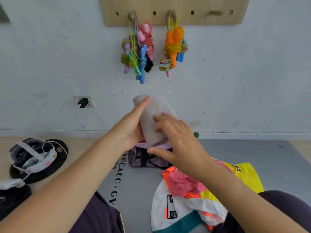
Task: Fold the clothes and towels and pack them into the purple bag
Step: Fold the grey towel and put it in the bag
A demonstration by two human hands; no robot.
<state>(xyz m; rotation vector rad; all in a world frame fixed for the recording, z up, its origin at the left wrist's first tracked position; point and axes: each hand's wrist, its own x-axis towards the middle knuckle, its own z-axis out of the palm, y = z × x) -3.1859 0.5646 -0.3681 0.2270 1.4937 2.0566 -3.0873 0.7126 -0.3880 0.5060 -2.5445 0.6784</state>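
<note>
Head view, person seated on a grey exercise mat (252, 158) with black lettering, facing a white wall.

Both hands on a pale grey rolled towel (152, 118), held tilted, upper end leaning away toward the wall, lower end just above the opening of the purple bag with black straps (144, 159). Cannot tell if the towel's lower end is already inside the bag or only touching the rim.

Left hand (130, 128): wrapped round the towel's left side, thumb lying straight up along the roll, fingers behind it and hidden. It grips the towel.

Right hand (176, 140): fingers (161, 119) spread and lying nearly straight on the front of the roll, thumb out low near the bag opening. It presses on the towel, not curled round it.

Purple bag sits on the mat at its far edge, near the wall, directly in front of the person and mostly hidden by the hands.

Unfolded pile of bright sports clothing (193, 195) (white, pink, orange, yellow, teal band) lies on the mat under the right forearm, just beside the bag on its near right side.

Rest:
- Black round weight plates (50, 163) on the wood floor at left, white straps and cord draped over them.
- Wooden pegboard (175, 9) on the wall, two bundles of coloured jump ropes (139, 52) hanging from pegs.
- Black charger (83, 102) plugged into a wall socket, left of the towel.
</note>
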